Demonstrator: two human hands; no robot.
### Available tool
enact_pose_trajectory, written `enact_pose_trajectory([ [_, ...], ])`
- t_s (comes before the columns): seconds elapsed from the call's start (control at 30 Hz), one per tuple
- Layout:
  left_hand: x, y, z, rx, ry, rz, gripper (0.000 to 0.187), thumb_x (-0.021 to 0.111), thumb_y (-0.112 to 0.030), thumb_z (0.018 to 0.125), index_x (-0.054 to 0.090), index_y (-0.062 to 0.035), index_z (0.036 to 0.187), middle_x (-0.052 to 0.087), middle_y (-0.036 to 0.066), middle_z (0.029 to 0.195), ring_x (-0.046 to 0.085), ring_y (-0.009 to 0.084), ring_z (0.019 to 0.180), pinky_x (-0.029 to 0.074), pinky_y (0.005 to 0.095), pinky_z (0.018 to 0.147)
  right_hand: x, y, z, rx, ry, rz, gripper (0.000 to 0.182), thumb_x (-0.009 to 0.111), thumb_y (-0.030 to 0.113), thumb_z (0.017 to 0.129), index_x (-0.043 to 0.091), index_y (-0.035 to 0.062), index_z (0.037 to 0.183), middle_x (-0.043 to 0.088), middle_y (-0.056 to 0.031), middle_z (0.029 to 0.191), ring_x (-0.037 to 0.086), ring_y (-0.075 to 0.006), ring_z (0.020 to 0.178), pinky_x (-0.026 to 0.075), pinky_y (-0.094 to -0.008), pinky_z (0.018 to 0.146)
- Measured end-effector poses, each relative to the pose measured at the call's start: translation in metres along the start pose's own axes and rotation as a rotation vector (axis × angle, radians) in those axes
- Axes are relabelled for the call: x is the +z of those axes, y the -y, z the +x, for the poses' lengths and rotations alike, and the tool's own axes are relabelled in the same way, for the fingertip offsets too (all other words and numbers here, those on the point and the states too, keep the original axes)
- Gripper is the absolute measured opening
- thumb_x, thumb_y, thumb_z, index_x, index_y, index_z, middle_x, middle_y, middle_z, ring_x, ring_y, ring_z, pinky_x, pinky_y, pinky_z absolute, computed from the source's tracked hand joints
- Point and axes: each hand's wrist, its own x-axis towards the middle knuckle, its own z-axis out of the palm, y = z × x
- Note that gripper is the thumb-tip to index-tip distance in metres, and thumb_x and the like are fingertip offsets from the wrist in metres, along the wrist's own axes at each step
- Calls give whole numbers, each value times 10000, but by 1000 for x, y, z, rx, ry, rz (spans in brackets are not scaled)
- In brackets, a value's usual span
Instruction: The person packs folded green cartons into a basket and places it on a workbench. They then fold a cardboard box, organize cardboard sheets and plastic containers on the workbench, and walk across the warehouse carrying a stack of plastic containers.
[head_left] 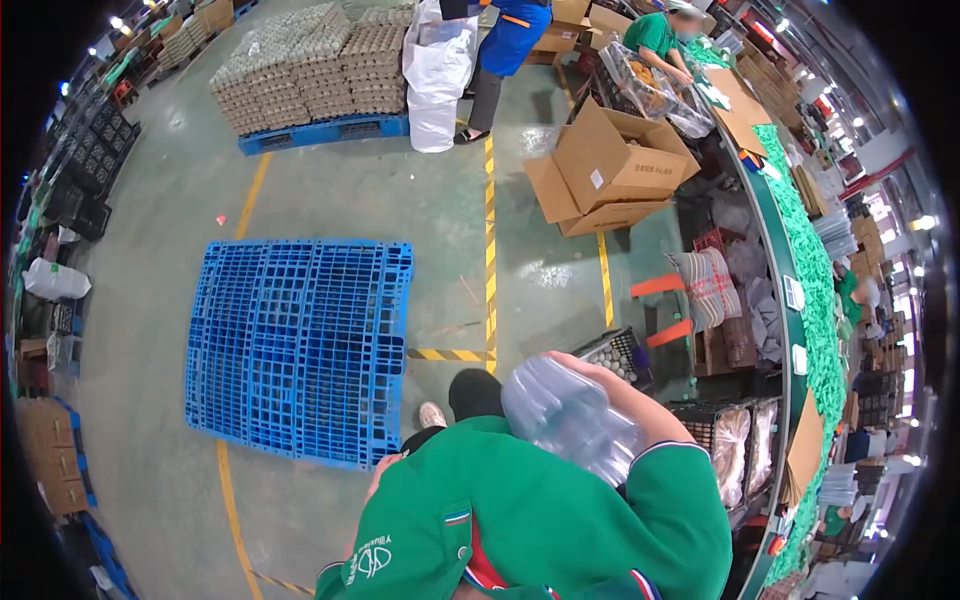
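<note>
Under my right arm is a stack of clear plastic trays [560, 410], held against the side of my green shirt. My right hand [574, 364] wraps over the far end of the stack, and the forearm presses along its outer side. Of my left arm only a strip of skin [383, 467] shows beside the shirt; its fingers are hidden. A blue plastic pallet [300, 350] lies flat on the floor ahead of my left side. Just beyond the trays stands a dark crate [632, 352] with small round items in it.
Along the right runs a long bench [770, 240] covered in green shredded material, where a person in green [655, 38] works. Open cardboard boxes [620, 165] stand ahead. Stacked egg trays [320, 75] fill another blue pallet [300, 140], beside a white sack [435, 90] and a person in blue [515, 40].
</note>
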Motion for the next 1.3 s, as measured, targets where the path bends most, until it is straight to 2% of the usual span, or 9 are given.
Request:
enact_pose_trajectory([
  [0.27, -68, -92, 73, -31, -32, -74, 308, 541, -158, 755, 575, 16, 1007, 613, 127, 864, 579, 201, 802, 454, 310, 739, -21, 122, 77, 7, -24, 31, 429, 286, 315, 924, 512, 19, 1137, 544, -99, 1125, 508, -201, 1011, 373, -340, 906],
  [0.5, -141, -212, 84, 24, -416, -351, 286, 523, -129, 748, 586, 31, 976, 618, 124, 861, 585, 181, 783, 463, 298, 709, -6, 278, 145, 37, 159, -238, 449, 294, 341, 919, 507, 13, 1139, 544, -99, 1125, 511, -188, 1006, 375, -335, 912],
  [0.67, -189, -238, 107, 36, -539, -791, 253, 473, -115, 812, 579, 31, 989, 609, 108, 892, 575, 157, 813, 456, 266, 721, -17, 323, 197, 33, 189, -307, 419, 355, 354, 894, 534, 45, 1114, 559, -62, 1091, 518, -168, 970, 392, -323, 870],
  [0.7, -199, -259, 102, -21, -614, -694, 251, 473, -140, 839, 579, 30, 989, 610, 96, 887, 577, 153, 795, 460, 269, 709, -25, 327, 211, 18, 192, -313, 404, 380, 357, 886, 547, 59, 1102, 569, -44, 1070, 524, -162, 950, 404, -323, 846],
  [1.07, -283, -225, 210, -67, -284, -190, 297, 446, -233, 839, 599, 1, 937, 615, 157, 865, 588, 267, 807, 460, 359, 716, -16, 439, 293, 90, 123, -176, 444, 321, 357, 915, 514, 28, 1142, 521, -78, 1170, 470, -184, 1067, 354, -320, 932],
  [1.2, -385, -247, 264, 104, -149, 86, 316, 436, -261, 834, 604, -7, 920, 616, 188, 858, 592, 322, 817, 459, 398, 724, 21, 502, 298, 108, 123, -83, 411, 345, 338, 911, 517, 52, 1149, 527, -60, 1165, 476, -180, 1057, 361, -320, 927],
  [1.23, -436, -319, 255, 61, -143, 169, 281, 484, -235, 803, 615, -21, 928, 625, 163, 827, 600, 287, 801, 464, 389, 699, 32, 529, 300, 95, 120, -100, 405, 352, 337, 909, 517, 59, 1153, 528, -57, 1165, 476, -181, 1057, 362, -321, 926],
  [1.27, -461, -296, 280, 117, -233, -158, 262, 538, -190, 761, 615, -12, 937, 633, 138, 810, 613, 252, 752, 471, 360, 679, 66, 573, 279, 93, 17, -137, 399, 357, 334, 907, 520, 66, 1153, 527, -56, 1166, 474, -179, 1060, 364, -319, 925],
  [1.3, -512, -339, 274, 167, -247, -104, 243, 549, -147, 739, 621, -5, 923, 640, 110, 808, 618, 222, 695, 477, 321, 668, 120, 626, 235, 94, -80, -174, 393, 362, 332, 905, 522, 72, 1153, 527, -54, 1168, 472, -178, 1063, 366, -317, 923],
])
